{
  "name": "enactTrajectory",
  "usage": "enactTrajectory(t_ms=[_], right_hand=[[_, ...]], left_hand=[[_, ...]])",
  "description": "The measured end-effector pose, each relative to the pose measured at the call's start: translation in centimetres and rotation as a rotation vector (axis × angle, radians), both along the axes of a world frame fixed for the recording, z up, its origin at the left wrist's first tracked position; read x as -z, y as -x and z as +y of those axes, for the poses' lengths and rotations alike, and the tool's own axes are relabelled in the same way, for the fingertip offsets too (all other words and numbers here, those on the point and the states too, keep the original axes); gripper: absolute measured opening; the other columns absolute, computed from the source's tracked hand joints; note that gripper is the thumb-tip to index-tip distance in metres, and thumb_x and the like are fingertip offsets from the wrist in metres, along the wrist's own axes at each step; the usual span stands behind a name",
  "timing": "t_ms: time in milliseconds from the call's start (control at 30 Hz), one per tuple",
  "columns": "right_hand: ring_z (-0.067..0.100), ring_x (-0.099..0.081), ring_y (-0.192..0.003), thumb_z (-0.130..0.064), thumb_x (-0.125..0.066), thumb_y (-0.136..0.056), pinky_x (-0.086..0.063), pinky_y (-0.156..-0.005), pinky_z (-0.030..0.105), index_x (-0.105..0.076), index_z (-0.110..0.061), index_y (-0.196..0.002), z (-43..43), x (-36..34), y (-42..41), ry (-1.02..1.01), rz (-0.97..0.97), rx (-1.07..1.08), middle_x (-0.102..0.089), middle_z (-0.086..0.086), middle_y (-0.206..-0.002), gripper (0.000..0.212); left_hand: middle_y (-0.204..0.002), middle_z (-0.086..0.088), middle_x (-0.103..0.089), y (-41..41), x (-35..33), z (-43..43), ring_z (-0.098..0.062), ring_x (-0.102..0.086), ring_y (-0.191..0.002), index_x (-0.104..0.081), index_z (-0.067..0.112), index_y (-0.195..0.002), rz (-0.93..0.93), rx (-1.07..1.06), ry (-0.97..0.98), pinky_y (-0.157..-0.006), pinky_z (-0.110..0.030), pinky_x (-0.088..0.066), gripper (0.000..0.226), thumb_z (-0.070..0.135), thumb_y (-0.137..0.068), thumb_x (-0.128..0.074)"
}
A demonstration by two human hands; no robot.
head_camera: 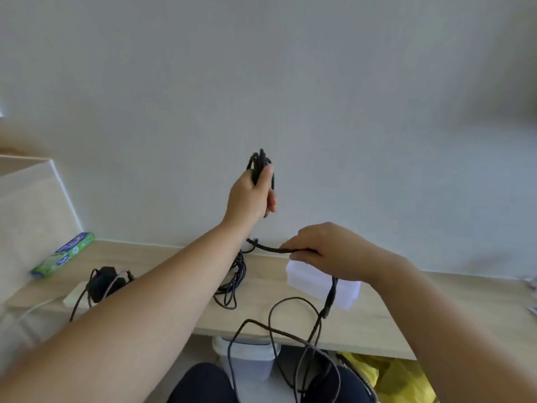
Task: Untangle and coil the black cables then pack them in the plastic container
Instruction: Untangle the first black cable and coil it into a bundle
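Cables, part coiled, sit gripped in the raised left hand at 12 o'clock. The right hand pinches a strand over the container at 3 o'clock on the pale wood bench, against a plain white wall. Loose loops drop past the 6 o'clock edge, their ends cut off. An adapter at 9 o'clock is blurred.

We see a green and blue carton lying at the far left end of the wooden counter, near the wall. Close by sits a white power strip. Under the counter we make out a white bin and a yellow bag.
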State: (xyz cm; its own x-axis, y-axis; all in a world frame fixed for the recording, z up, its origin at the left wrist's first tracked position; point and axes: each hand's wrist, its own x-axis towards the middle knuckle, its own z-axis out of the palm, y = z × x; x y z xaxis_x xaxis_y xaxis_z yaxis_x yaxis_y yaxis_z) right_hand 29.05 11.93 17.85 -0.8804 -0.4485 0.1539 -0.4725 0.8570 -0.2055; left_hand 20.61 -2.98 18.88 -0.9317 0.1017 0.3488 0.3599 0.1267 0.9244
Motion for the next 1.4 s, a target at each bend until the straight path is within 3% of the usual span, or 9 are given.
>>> enactTrajectory(t_ms=[200,333,533,733,867,1000,1167,1300,1400], right_hand=[[0.001,-0.057,-0.07,-0.027,-0.074,-0.079,-0.045,-0.066,0.02,-0.069,-0.026,-0.082,1.1,-3.0,1.0,0.254,0.134,0.078,-0.063,-0.012,-0.075,0.006],[0.007,-0.048,-0.055,-0.035,-0.086,-0.061,-0.04,-0.056,0.022,-0.046,-0.027,-0.074,1.7,-2.0,1.9,0.523,0.132,0.251,-0.057,-0.008,-0.069,0.042],[0.014,-0.056,-0.06,-0.038,-0.081,-0.069,-0.046,-0.062,0.029,-0.053,-0.024,-0.071,2.2,1.1,2.2,0.68,0.075,0.358,-0.058,-0.011,-0.07,0.031],[0.023,-0.065,-0.079,-0.039,-0.056,-0.092,-0.056,-0.077,0.033,-0.061,-0.018,-0.087,3.3,7.3,0.1,1.014,-0.103,0.638,-0.067,0.003,-0.086,0.022],[0.017,-0.066,-0.097,-0.032,-0.054,-0.091,-0.052,-0.09,0.029,-0.062,-0.021,-0.098,1.9,10.0,-1.9,1.15,-0.425,0.479,-0.07,0.004,-0.099,0.015],[0.014,-0.063,-0.071,-0.007,-0.059,-0.089,-0.057,-0.073,0.027,-0.065,-0.013,-0.096,0.8,10.3,-1.2,1.414,-0.36,0.443,-0.066,0.001,-0.081,0.011],[0.011,-0.049,-0.058,-0.009,-0.065,-0.075,-0.04,-0.05,0.02,-0.061,-0.007,-0.089,0.7,10.8,-1.1,1.843,-0.641,0.318,-0.056,0.0,-0.072,0.015],[0.009,-0.041,-0.053,-0.007,-0.064,-0.086,-0.034,-0.047,0.019,-0.066,-0.018,-0.091,0.3,11.5,-1.2,1.491,-0.34,0.512,-0.054,-0.009,-0.06,0.013],[0.005,-0.04,-0.05,-0.016,-0.066,-0.086,-0.035,-0.051,0.017,-0.07,-0.028,-0.085,1.0,12.1,-1.3,1.172,-0.203,0.574,-0.056,-0.01,-0.057,0.013]], left_hand=[[-0.053,-0.011,-0.06,-1.9,1.4,-0.1,-0.023,-0.054,-0.044,-0.057,0.007,-0.065,-0.168,0.501,0.217,-0.057,-0.033,-0.047,0.047,0.038,-0.098,-0.042],[-0.043,-0.004,-0.035,-2.0,0.5,0.0,-0.017,-0.026,-0.036,-0.049,0.011,-0.067,-0.26,0.552,0.274,-0.049,-0.031,-0.021,0.039,0.036,-0.097,-0.043],[-0.044,0.001,-0.026,-1.2,0.8,-1.3,-0.011,-0.02,-0.035,-0.05,0.01,-0.073,-0.41,0.666,0.471,-0.043,-0.023,-0.022,0.037,0.042,-0.089,-0.055],[-0.042,0.003,-0.023,-0.9,4.8,-2.4,-0.012,-0.018,-0.037,-0.038,0.017,-0.061,-0.395,0.51,0.235,-0.043,-0.024,-0.023,0.038,0.02,-0.093,-0.056],[-0.039,0.004,-0.024,-0.9,5.9,-2.7,-0.012,-0.019,-0.035,-0.042,0.013,-0.063,-0.402,0.483,0.134,-0.042,-0.023,-0.026,0.034,0.022,-0.094,-0.053],[-0.04,0.004,-0.024,-1.1,6.8,-2.7,-0.012,-0.019,-0.036,-0.041,0.012,-0.066,-0.428,0.47,0.188,-0.041,-0.022,-0.026,0.033,0.023,-0.095,-0.052],[-0.042,0.003,-0.024,-1.0,8.3,-4.0,-0.013,-0.018,-0.037,-0.041,0.011,-0.07,-0.497,0.482,0.221,-0.044,-0.025,-0.024,0.032,0.027,-0.095,-0.053],[-0.042,0.006,-0.025,-1.4,9.0,-3.7,-0.011,-0.02,-0.036,-0.043,0.012,-0.076,-0.429,0.386,0.211,-0.042,-0.022,-0.024,0.028,0.027,-0.09,-0.062],[-0.045,0.01,-0.039,-0.8,9.3,-3.8,-0.01,-0.035,-0.04,-0.047,0.018,-0.07,-0.18,0.197,0.423,-0.048,-0.026,-0.031,0.033,0.039,-0.083,-0.069]])
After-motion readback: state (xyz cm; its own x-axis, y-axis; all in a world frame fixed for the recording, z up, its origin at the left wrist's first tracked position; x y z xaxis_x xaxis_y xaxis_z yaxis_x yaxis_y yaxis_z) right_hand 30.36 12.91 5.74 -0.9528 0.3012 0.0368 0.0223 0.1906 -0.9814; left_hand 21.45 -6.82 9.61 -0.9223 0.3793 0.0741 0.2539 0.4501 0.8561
